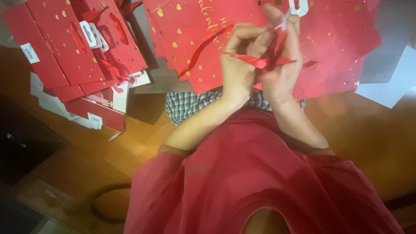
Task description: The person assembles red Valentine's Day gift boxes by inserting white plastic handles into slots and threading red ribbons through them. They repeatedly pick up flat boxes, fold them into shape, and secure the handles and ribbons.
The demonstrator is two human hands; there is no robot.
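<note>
Both my hands are raised together over a flat red gift bag point(190, 39) dotted with gold hearts. My left hand point(238, 65) and my right hand point(281, 65) pinch a red satin ribbon point(253, 60) between their fingers, knuckles almost touching. The ribbon runs across both hands, and one tail trails down to the left over the bag. A white plastic handle piece point(299, 8) shows just above my right hand's fingertips. My forearms come up from a red shirt point(260, 182) that fills the lower part of the view.
A pile of folded red gift bags point(73, 47) with white handle cut-outs lies at the upper left on a wooden floor point(130, 143). White paper point(390, 86) sits at the right. Checked cloth point(186, 106) shows under my arms.
</note>
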